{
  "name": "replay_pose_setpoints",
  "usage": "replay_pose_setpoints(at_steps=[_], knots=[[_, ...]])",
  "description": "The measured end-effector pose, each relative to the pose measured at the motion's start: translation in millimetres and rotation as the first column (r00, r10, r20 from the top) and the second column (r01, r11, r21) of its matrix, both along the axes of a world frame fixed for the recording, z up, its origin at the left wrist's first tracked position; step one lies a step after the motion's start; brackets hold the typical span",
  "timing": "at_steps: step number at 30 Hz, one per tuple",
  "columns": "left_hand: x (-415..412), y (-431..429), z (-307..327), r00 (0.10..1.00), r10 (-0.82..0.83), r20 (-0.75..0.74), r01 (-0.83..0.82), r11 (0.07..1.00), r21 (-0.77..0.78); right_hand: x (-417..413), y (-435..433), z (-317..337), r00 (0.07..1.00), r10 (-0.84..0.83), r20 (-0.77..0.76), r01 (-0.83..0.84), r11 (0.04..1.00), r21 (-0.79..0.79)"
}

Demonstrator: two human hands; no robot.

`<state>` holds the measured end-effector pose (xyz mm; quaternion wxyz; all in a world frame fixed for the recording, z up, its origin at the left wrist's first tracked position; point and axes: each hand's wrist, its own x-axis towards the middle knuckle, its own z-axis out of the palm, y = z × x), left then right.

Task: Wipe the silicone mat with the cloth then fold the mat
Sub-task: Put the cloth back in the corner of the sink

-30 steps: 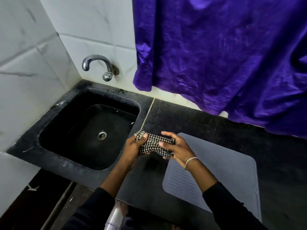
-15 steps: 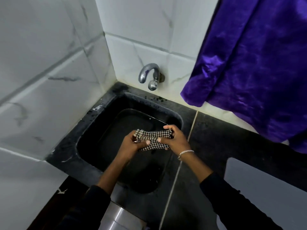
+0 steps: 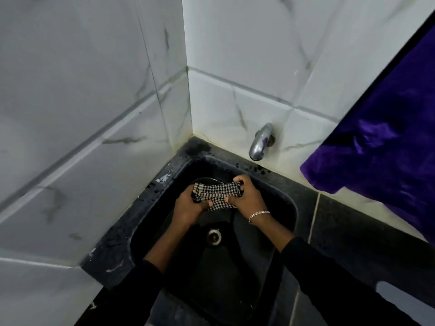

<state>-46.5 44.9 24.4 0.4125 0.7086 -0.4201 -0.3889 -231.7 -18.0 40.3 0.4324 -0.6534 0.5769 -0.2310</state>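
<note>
A black-and-white checked cloth (image 3: 215,193) is bunched lengthwise between both hands over the black sink (image 3: 146,222). My left hand (image 3: 188,207) grips its left end and my right hand (image 3: 247,198), with a silver bracelet at the wrist, grips its right end. Only a corner of the grey silicone mat (image 3: 404,302) shows at the lower right on the dark counter, well away from both hands.
A chrome tap (image 3: 260,143) juts from the white tiled wall just behind the sink, above the cloth. The sink drain (image 3: 214,236) lies below the hands. A purple curtain (image 3: 388,147) hangs at the right over the dark counter (image 3: 353,231).
Both hands carried the cloth left from above the mat to over the sink, under the tap. The view turned left, so the mat slid almost out of sight.
</note>
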Motion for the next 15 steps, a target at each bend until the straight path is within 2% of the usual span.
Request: replay_pose_setpoints(at_steps=[4,8,15], knots=[[20.5,-30.9,-5.7,0.994,0.01,0.105,-0.009,1.0,-0.006,24.6,-36.8,-7.7,1.0,-0.005,-0.018,0.004,1.0,-0.008],[36.9,-63.8,-15.5,0.988,0.045,0.15,-0.043,0.999,-0.017,50.3,-75.3,-15.7,1.0,-0.009,-0.015,0.009,1.0,0.015],[66.7,-118.2,-30.2,0.949,0.017,0.315,0.001,0.998,-0.056,89.1,-133.7,-27.8,0.985,0.06,-0.163,-0.082,0.987,-0.135]])
